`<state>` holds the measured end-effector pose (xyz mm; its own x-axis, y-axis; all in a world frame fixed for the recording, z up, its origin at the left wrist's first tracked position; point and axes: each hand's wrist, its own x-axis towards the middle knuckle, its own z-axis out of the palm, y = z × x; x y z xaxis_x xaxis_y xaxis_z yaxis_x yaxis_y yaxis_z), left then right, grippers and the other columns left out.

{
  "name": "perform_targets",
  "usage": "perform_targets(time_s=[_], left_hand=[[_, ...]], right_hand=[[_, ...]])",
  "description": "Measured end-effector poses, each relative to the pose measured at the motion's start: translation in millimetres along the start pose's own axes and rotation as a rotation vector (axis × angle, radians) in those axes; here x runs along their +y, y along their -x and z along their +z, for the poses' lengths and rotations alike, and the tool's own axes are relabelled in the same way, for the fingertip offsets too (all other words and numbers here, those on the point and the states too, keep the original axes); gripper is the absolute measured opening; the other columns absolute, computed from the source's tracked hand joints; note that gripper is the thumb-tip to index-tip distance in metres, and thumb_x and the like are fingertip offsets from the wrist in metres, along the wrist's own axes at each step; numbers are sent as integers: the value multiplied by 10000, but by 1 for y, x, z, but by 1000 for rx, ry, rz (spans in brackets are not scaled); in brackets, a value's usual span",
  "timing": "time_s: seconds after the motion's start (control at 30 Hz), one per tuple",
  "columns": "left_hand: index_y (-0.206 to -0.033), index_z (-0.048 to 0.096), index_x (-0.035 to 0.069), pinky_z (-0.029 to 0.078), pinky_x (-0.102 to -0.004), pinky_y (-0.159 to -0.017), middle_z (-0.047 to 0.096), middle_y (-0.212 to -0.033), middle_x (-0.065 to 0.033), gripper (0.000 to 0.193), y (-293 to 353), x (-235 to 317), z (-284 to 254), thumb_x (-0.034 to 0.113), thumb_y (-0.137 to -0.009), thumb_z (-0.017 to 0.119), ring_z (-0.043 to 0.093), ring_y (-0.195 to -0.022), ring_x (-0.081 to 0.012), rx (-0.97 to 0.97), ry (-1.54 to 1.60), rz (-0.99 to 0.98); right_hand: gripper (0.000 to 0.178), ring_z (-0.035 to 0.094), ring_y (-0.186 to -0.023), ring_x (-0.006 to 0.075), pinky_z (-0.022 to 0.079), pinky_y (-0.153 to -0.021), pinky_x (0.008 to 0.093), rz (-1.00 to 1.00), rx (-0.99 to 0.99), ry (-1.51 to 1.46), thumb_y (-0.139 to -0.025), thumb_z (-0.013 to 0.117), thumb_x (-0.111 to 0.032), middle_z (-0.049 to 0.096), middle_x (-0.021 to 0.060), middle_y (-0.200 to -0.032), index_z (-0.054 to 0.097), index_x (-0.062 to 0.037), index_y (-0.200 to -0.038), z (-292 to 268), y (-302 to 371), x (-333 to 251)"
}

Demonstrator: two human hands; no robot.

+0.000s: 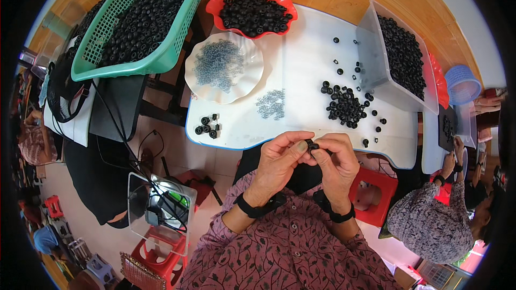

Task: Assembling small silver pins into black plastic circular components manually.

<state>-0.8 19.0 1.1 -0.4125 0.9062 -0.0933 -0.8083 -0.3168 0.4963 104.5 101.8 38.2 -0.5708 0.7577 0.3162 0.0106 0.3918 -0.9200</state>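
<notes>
Just past the table's near edge, my left hand (283,156) and my right hand (337,165) meet, fingertips pinched together on a small round black part (312,146). Its finer shape is partly covered by my fingers and thumbs. Beyond my hands, a loose heap of similar black parts (345,108) lies on the white tabletop (306,75). Left of the heap is a thin patch of small clear pieces (271,104), too tiny to name. A small group of black parts (206,127) sits near the table's left corner.
A white scalloped plate (252,78) bears more clear pieces. Behind it stands a red bowl (215,8) of black parts. A green basket (141,69) is at far left, a clear bin (371,48) at right, both filled with black parts. Another person (432,217) works at right.
</notes>
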Motion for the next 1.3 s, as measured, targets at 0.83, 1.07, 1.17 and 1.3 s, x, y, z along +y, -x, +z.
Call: perform_targets(time_s=[0.83, 1.07, 1.17, 1.3], left_hand=[[-1077, 624, -20, 480, -224, -780, 618, -985, -37, 161, -1, 0, -3, 45, -939, 574, 579, -851, -89, 26, -230, 112], [-1096, 603, -17, 488, -194, -735, 621, -896, -17, 175, -1, 0, -1, 83, -960, 558, 575, -764, -58, 12, -267, 130], [-1089, 597, -19, 492, -193, -731, 619, -889, -15, 168, -1, 0, 1, 83, -962, 555, 580, -767, -58, 7, -302, 140], [-1082, 595, -21, 493, -193, -727, 616, -883, -15, 162, -1, -2, 0, 80, -963, 553, 582, -768, -59, -13, -283, 125]], right_hand=[[193, 613, -753, 191, 504, -629, 269, -175, -30, 298, -780, 725, 15, 600, 112, -909, 641, 0, -953, 4, -3, -12], [191, 639, -755, 169, 517, -640, 251, -91, -30, 229, -794, 715, 33, 627, 101, -901, 660, 4, -975, 2, -1, -13], [189, 645, -751, 159, 521, -649, 245, -91, 0, 209, -803, 705, 41, 635, 94, -886, 663, 7, -983, 1, 1, -10], [193, 640, -753, 156, 521, -646, 249, -41, 11, 171, -806, 704, 41, 640, 93, -876, 666, 9, -993, 0, 2, -9]])
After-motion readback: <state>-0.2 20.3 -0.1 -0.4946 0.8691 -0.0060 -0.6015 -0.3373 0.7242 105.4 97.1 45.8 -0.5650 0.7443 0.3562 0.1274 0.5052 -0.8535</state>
